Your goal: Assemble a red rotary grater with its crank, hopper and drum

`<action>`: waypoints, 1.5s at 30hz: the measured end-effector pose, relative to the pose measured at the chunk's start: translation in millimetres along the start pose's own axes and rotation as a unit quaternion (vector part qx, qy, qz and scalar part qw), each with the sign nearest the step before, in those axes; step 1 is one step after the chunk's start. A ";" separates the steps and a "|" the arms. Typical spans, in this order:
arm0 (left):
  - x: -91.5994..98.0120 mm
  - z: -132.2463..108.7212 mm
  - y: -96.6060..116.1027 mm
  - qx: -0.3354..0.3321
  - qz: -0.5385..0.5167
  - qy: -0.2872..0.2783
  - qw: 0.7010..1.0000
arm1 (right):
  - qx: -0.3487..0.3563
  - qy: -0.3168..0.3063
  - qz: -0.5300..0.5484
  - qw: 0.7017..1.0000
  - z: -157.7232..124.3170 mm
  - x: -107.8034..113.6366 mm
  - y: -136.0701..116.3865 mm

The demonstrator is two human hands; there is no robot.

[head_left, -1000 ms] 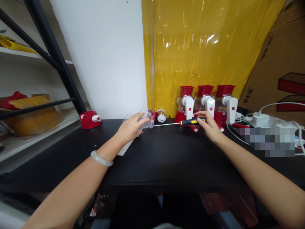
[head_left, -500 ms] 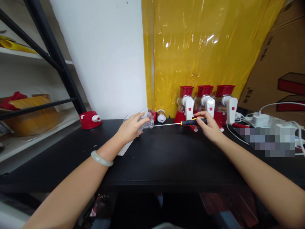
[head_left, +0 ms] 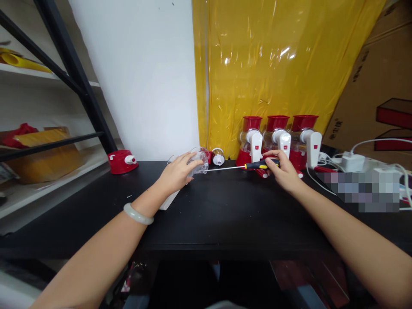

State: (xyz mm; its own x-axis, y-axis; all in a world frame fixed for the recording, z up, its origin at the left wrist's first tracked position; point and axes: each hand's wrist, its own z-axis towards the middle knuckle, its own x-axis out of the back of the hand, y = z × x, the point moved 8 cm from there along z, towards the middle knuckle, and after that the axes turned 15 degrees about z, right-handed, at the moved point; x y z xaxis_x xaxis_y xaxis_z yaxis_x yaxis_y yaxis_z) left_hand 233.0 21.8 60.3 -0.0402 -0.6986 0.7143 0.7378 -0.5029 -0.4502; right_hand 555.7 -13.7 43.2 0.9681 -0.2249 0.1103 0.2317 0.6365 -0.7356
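Note:
My left hand is closed over a clear plastic housing lying on its side on the black table. A white crank handle sticks out below that hand, partly hidden by it. In my right hand is a screwdriver with a black and yellow grip, held level. Its thin metal shaft points left, and the tip reaches the housing's right end. Whether it sits in a screw cannot be made out. Just behind the shaft lies a red part with a metal drum and white end.
Several-part red and white rotary graters stand behind my right hand. A red base sits at the left back. White chargers and cables lie at the right, near a cardboard box. A black metal frame rises at the left.
Almost nothing differs. The fingers of my right hand have shifted slightly on the screwdriver's grip, while my left hand and the clear housing stay in place.

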 end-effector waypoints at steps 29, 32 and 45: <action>-1.0 0.6 1.6 -0.014 0.010 0.003 1.000 | 0.005 -0.024 0.011 1.000 -0.5 -0.4 2.0; -2.3 0.7 1.4 -0.015 0.006 0.002 1.000 | 0.053 -0.021 0.013 0.998 0.5 0.7 -3.7; -1.8 0.6 1.9 -0.013 0.014 0.001 1.000 | 0.029 -0.005 0.000 1.000 1.2 3.3 0.7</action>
State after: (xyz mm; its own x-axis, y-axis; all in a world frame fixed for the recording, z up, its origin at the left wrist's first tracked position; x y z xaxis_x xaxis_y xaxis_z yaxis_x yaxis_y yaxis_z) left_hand 234.9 22.3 58.5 -0.0215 -0.7143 0.6995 0.7210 -0.4957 -0.4841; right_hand 559.2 -13.1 43.9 0.9689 -0.2181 0.1168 0.2366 0.6784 -0.6956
